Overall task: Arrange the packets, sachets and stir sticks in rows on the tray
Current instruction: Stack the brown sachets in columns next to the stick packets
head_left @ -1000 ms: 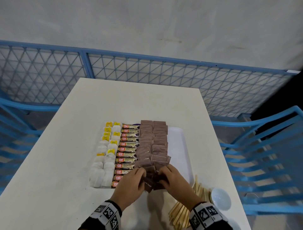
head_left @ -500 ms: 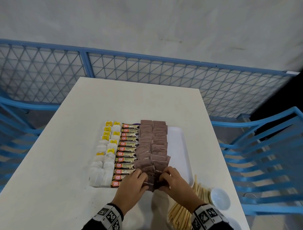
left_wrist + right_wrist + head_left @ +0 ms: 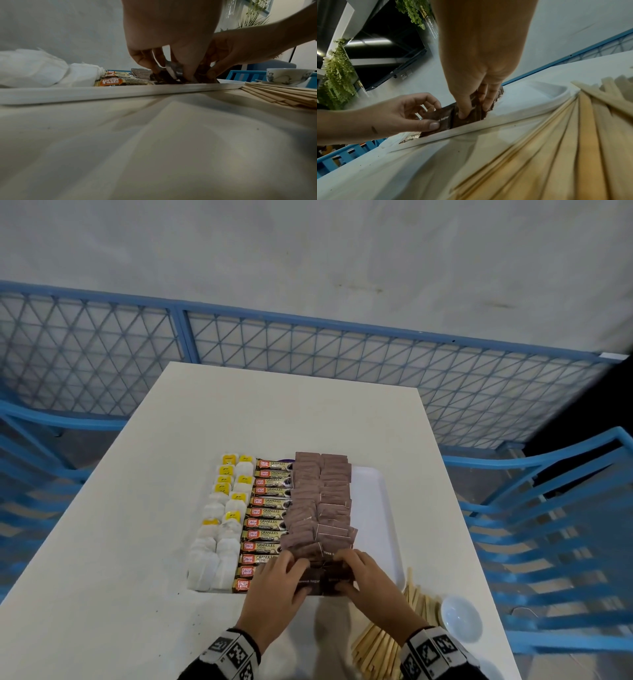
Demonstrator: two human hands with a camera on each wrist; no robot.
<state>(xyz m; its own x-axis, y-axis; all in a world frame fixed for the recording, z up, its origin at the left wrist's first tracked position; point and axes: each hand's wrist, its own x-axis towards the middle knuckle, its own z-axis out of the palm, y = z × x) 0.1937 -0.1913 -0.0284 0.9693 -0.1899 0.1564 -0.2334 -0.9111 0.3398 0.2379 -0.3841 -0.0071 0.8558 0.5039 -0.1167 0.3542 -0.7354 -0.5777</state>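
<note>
A white tray point(image 3: 375, 508) holds rows: white tea bags point(image 3: 219, 529) at left, coffee sticks point(image 3: 267, 522) beside them, then two columns of brown sugar sachets point(image 3: 322, 501). At the tray's near edge my left hand point(image 3: 277, 583) pinches a brown sachet point(image 3: 440, 119) between thumb and fingers. My right hand point(image 3: 359, 575) grips the neighbouring brown sachets point(image 3: 476, 108), thumb in front and fingers behind. Both hands meet over the near ends of the sachet columns. Wooden stir sticks point(image 3: 387, 638) lie fanned on the table point(image 3: 102, 594) right of my hands, off the tray.
A small white bowl point(image 3: 460, 619) sits on the table right of the stir sticks, close to the right edge. Blue chairs point(image 3: 548, 525) flank the table and a blue mesh fence point(image 3: 308, 350) runs behind it. The tray's right strip is bare.
Both hands have moved forward, away from me, carrying the brown sachets from the tray's near rim onto the near ends of the sachet columns.
</note>
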